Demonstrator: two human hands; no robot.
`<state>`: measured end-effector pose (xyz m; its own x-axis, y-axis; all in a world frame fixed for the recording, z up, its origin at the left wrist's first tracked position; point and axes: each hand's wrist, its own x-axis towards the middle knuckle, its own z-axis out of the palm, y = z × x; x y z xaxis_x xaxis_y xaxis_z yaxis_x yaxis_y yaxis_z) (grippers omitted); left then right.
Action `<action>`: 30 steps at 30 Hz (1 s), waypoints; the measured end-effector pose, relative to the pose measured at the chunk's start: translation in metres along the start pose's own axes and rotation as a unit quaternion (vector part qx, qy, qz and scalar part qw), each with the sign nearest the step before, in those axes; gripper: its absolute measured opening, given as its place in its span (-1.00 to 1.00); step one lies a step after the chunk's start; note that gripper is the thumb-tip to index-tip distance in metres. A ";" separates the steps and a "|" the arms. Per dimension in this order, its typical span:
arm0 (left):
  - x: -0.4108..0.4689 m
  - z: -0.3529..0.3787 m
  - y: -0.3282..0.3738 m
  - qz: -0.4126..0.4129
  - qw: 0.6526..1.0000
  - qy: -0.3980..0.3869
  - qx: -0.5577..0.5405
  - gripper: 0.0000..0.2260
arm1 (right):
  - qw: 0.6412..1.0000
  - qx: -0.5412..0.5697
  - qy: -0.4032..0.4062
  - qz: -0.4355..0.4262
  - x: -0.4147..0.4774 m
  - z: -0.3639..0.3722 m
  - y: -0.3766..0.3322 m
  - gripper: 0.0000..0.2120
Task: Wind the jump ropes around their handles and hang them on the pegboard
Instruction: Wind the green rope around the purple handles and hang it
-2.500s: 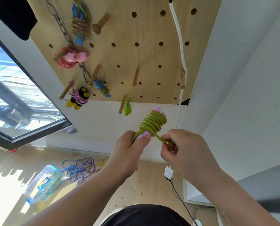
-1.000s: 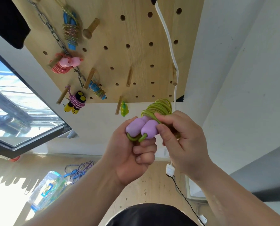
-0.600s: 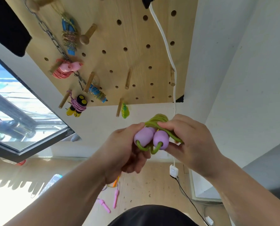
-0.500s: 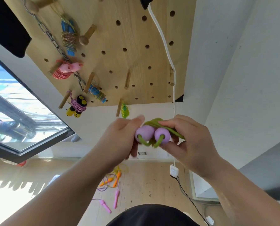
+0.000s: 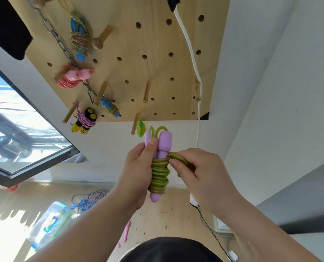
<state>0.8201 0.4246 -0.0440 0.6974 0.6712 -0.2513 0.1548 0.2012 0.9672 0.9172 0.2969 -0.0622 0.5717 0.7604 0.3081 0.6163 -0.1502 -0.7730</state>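
Several wound ropes (image 5: pixel 70 80) already hang on the pegboard (image 5: pixel 148 53). The left hand (image 5: pixel 136 173) grips the purple handles (image 5: pixel 164 142) upright just below the board, with the green rope (image 5: pixel 159 174) coiled round them. The right hand (image 5: pixel 200 174) pinches its last loop beside the coils. Tucking that end and hanging the bundle on a free peg (image 5: pixel 147 91) seem left, and loose ropes (image 5: pixel 87 200) lie on the floor.

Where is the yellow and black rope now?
Head view: the yellow-black rope hangs low on the left of the pegboard, left of the lower blue rope.
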 end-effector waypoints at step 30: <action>0.047 -0.164 -0.015 -0.132 0.954 -0.263 0.061 -0.71 | 0.994 -0.001 0.063 0.085 0.029 0.116 -0.051 -0.67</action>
<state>0.7355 0.5705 -0.0760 0.8728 0.1514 -0.4639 0.4309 0.2071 0.8783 0.8395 0.4000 -0.0778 0.7305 0.6394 0.2400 0.5059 -0.2704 -0.8191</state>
